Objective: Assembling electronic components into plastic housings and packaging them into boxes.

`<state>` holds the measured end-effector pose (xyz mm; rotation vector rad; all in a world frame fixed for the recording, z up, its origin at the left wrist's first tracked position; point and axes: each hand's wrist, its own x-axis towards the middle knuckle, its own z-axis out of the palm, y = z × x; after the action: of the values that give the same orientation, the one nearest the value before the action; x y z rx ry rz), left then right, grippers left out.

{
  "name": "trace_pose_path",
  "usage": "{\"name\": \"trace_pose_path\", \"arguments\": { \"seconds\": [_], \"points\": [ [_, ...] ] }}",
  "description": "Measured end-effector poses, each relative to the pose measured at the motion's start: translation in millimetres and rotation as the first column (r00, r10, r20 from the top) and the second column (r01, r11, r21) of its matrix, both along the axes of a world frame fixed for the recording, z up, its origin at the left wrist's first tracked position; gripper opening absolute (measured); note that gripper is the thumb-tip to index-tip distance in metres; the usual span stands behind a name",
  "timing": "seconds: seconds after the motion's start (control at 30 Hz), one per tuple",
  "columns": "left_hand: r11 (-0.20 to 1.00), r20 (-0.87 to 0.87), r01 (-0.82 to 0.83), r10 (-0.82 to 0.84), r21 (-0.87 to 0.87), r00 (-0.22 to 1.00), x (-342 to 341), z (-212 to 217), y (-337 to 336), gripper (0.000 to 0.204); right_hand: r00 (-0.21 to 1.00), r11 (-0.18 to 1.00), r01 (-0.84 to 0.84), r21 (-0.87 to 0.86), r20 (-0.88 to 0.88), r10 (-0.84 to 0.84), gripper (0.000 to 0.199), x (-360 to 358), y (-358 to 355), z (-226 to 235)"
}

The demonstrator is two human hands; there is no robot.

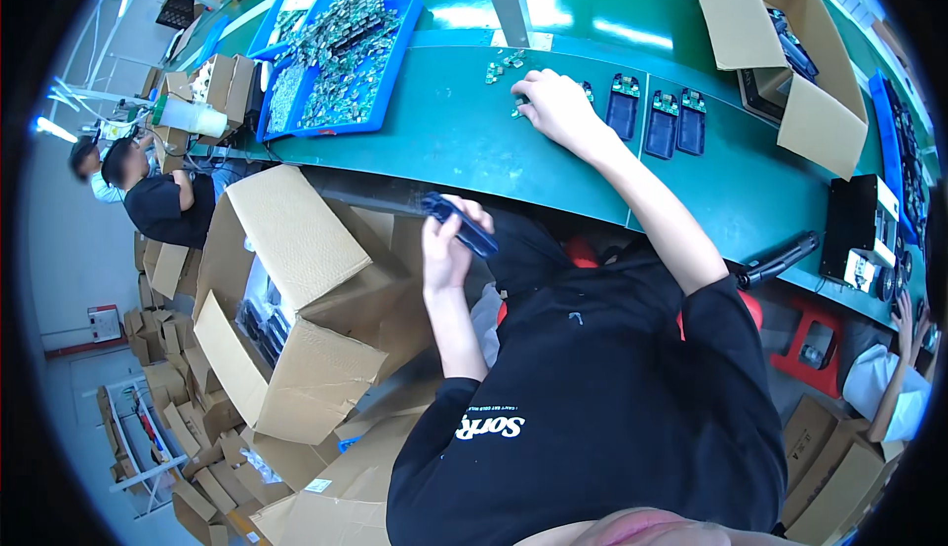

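Note:
My left hand point(446, 255) is raised in front of the table edge, its fingers wrapped round a dark plastic casing point(476, 238). Over the green tabletop, my right hand point(558, 110) has its fingers curled down, with a small green circuit board point(517, 102) at the fingertips. More small circuit boards point(502, 66) lie loose just beyond it. To its right stand several dark casings point(622, 112) with green boards showing at their far ends; one is partly hidden behind the hand.
Blue trays point(380, 117) heaped with circuit boards sit at the far left. An open carton point(825, 126) stands at the right, near a black device point(857, 230) and a black cylindrical tool point(780, 260). A large open carton point(321, 373) is left of me. Other people are at both sides.

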<state>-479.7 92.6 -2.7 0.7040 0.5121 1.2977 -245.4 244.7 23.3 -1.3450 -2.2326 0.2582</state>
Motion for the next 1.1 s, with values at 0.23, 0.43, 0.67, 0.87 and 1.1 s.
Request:
{"name": "trace_pose_path", "arguments": {
  "seconds": [0.23, 0.43, 0.67, 0.87, 1.1],
  "points": [
    [0.98, -0.088, -0.052, 0.035, -0.193, 0.996, 52, 21, -26, 0.021, 0.998, 0.996, 0.013, -0.085, -0.065, -0.019, 0.014, 3, -8, 14],
    [0.992, -0.213, -0.107, 0.09, -0.07, 0.973, 65, 51, -10, 0.025, 0.801, 0.984, -0.132, -0.122, -0.598, 0.033, 0.018, 16, -99, 71],
    [0.986, -0.575, 0.074, 0.027, 0.152, 0.818, 98, 79, -10, 0.038, 0.783, 0.998, -0.058, -0.01, -0.621, 0.04, 0.018, 32, -155, 70],
    [0.983, -0.533, 0.161, -0.088, 0.092, 0.842, 105, 70, -9, 0.045, 0.75, 0.998, -0.033, -0.05, -0.661, -0.009, 0.019, 45, -164, 64],
    [0.972, -0.489, 0.153, -0.047, 0.18, 0.871, 107, 69, -15, 0.048, 0.812, 0.993, 0.047, 0.107, -0.583, 0.024, 0.02, 44, -162, 73]
  ]
}}
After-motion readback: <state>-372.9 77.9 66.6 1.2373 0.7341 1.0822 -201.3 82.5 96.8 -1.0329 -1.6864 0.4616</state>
